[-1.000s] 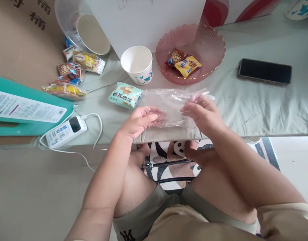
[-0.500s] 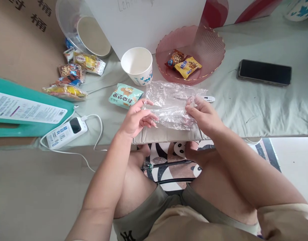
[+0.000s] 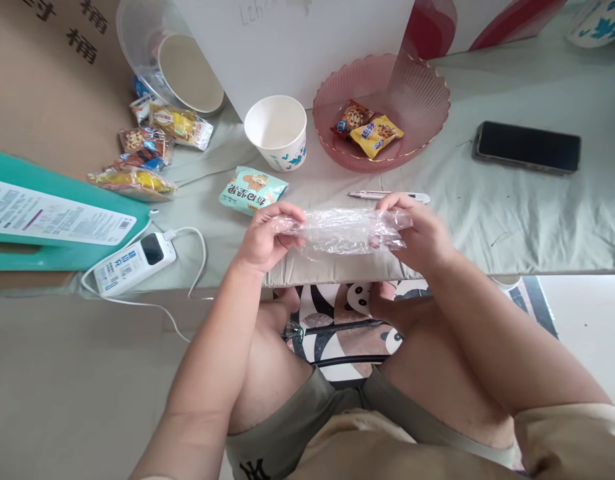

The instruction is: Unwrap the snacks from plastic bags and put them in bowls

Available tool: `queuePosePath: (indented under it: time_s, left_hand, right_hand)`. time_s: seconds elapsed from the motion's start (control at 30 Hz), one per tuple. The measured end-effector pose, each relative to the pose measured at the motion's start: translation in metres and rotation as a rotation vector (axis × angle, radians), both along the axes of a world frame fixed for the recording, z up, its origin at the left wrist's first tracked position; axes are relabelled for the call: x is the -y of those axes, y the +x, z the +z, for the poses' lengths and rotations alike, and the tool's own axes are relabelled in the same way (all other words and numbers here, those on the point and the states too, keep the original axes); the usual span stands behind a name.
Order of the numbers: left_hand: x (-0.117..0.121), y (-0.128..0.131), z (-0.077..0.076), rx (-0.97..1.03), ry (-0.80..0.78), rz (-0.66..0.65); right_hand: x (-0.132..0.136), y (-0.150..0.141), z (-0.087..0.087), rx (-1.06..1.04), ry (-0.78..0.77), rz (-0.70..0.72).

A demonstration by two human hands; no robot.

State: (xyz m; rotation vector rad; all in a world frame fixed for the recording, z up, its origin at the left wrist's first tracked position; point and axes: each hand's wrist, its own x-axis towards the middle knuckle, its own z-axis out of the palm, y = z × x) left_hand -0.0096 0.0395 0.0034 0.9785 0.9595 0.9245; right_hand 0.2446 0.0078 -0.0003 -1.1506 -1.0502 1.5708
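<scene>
A clear plastic bag (image 3: pixel 337 230), gathered into a narrow crinkled strip, stretches between my two hands near the table's front edge. My left hand (image 3: pixel 267 237) pinches its left end, and my right hand (image 3: pixel 415 230) grips the right end with the thumb on top. Just behind the left fingers lies a mint-green snack packet (image 3: pixel 254 190). A slim white utility knife (image 3: pixel 367 195) rests on the cloth behind the bag, partly covered by the right fingers. Farther back stand a white paper cup (image 3: pixel 277 130) and a pink ribbed bowl (image 3: pixel 427 100) holding a yellow snack packet (image 3: pixel 377 135) and a brown one (image 3: pixel 354 118).
On the right lies a black phone (image 3: pixel 527 145). Several wrapped snacks (image 3: pixel 142 147) sit at the left beside a tipped clear tub (image 3: pixel 137 40). A green jug (image 3: pixel 47 207) and a white power bank (image 3: pixel 135 263) with a looping cable stand nearer. White box (image 3: pixel 297 53) behind.
The plastic bag was spread wide and loose; now it is folded down into a narrow strip. Both hands have closed on its ends, and more of the utility knife shows.
</scene>
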Motion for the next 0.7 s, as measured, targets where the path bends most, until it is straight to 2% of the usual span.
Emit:
queuePosePath:
  time_s: [0.1,0.23,0.3,0.37,0.43,0.5,0.57,0.6,0.7]
  left_hand:
    - [-0.003,-0.002,-0.004,-0.043,0.046,0.001]
    - [-0.002,0.003,-0.014,-0.333,0.253,0.045]
    - [0.002,0.010,-0.019,-0.496,0.361,0.112]
    - [0.010,0.018,-0.022,-0.651,0.517,0.233]
    - [0.019,0.028,-0.023,-0.766,0.690,0.331]
    - [0.027,0.038,-0.021,-0.770,0.786,0.336]
    - [0.033,0.047,-0.019,-0.693,0.759,0.288]
    - [0.035,0.050,-0.019,-0.624,0.696,0.246]
    - [0.035,0.057,-0.020,-0.283,0.371,0.036]
  right_hand:
    - [-0.002,0.003,-0.006,0.116,0.038,-0.052]
    - [-0.001,-0.001,-0.009,0.234,0.018,-0.111]
    - [0.000,-0.004,-0.006,0.239,-0.026,-0.155]
    - [-0.001,-0.006,-0.003,0.261,-0.050,-0.214]
    - [0.000,-0.007,0.000,0.297,-0.014,-0.242]
    - [0.001,-0.009,0.002,0.312,0.068,-0.205]
    - [0.005,-0.012,0.003,0.271,0.109,-0.100]
    - [0.007,-0.015,0.003,0.213,0.104,-0.045]
    - [0.013,-0.023,0.002,-0.054,0.048,0.047]
